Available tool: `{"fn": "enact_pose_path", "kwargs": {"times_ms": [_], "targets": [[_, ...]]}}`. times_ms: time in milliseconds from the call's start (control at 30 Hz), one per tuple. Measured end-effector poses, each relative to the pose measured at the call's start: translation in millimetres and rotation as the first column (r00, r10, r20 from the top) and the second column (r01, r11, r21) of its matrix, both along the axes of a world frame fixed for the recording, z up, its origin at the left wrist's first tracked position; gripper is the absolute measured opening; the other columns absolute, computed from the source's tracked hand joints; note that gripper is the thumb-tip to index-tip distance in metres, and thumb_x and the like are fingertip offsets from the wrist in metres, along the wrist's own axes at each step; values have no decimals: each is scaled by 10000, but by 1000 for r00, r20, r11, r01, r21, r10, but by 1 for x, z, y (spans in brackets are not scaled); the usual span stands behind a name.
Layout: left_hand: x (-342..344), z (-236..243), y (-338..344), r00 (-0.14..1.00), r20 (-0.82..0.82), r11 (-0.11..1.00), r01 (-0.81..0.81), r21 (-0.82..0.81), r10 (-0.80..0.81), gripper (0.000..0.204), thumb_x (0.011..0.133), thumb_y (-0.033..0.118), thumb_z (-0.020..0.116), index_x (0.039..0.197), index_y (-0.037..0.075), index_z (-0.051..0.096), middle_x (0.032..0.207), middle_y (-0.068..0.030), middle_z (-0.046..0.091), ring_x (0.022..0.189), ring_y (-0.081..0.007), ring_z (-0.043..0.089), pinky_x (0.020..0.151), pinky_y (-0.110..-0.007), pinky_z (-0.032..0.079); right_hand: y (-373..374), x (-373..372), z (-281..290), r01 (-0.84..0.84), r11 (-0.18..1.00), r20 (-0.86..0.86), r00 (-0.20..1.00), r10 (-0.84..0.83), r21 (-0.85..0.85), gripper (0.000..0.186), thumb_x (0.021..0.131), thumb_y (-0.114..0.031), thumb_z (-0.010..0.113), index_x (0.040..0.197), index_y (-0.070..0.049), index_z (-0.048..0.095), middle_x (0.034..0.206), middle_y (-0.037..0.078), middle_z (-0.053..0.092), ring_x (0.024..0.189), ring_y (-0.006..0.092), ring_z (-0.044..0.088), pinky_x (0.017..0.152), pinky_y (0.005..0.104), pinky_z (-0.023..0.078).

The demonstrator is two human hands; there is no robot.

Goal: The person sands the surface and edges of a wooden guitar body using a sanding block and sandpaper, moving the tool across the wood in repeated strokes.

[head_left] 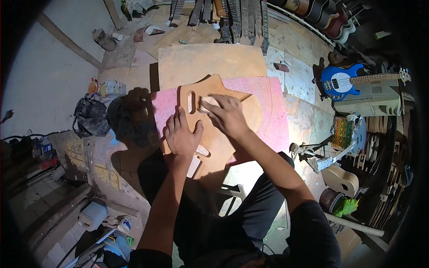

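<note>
While a blue bass (343, 82) sits upper right, the left hand (182, 137) lies flat on a guitar body (217, 142), right hand (229, 117) gripping a block (207, 102).

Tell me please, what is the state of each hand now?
Left hand: open, resting on the wooden guitar body.
Right hand: closed around a small pale block, slightly blurred.

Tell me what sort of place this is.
Probably a guitar-making or repair workshop: a blue electric guitar and a pale guitar body with a sound hole are at the right, and a bare wooden body with cut-out slots lies on a pink board.
</note>
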State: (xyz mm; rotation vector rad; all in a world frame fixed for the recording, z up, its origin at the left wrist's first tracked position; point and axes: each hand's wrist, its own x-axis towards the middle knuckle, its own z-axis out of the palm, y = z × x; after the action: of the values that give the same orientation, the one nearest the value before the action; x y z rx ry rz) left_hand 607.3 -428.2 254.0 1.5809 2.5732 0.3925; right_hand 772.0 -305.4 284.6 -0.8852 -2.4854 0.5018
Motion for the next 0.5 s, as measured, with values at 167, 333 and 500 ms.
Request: {"fn": "enact_pose_path", "kwargs": {"times_ms": [167,333,500], "targets": [[-1,2,3,1000,9,1000,-25,-18,25,871,942,549,681,1596,14,470,1468,-205,639,1379,-367,565,1101,-524,445,-27,75,3,15,1000,89,996,-14,-9,488,898,-184,798,1376,-257,730,1417,84,643,1267,319,607,1070,487,407],[2,-5,6,1000,27,998,-15,64,13,846,941,584,656,1569,35,519,1445,-201,658,1362,-374,579,1085,-533,452,8,-6,5,11,1000,11,1000,-11,7,466,876,-169,801,1333,-241,740,1404,86,646,1246,301,614,1062,481,418],[-1,1,0,1000,-5,1000,-14,-2,14,850,943,535,688,1584,14,487,1444,-208,654,1380,-370,572,1099,-525,455,-17,60,3,-14,999,61,998,16,-37,534,870,-169,824,1387,-271,735,1442,68,639,1274,303,607,1111,488,396]]}}
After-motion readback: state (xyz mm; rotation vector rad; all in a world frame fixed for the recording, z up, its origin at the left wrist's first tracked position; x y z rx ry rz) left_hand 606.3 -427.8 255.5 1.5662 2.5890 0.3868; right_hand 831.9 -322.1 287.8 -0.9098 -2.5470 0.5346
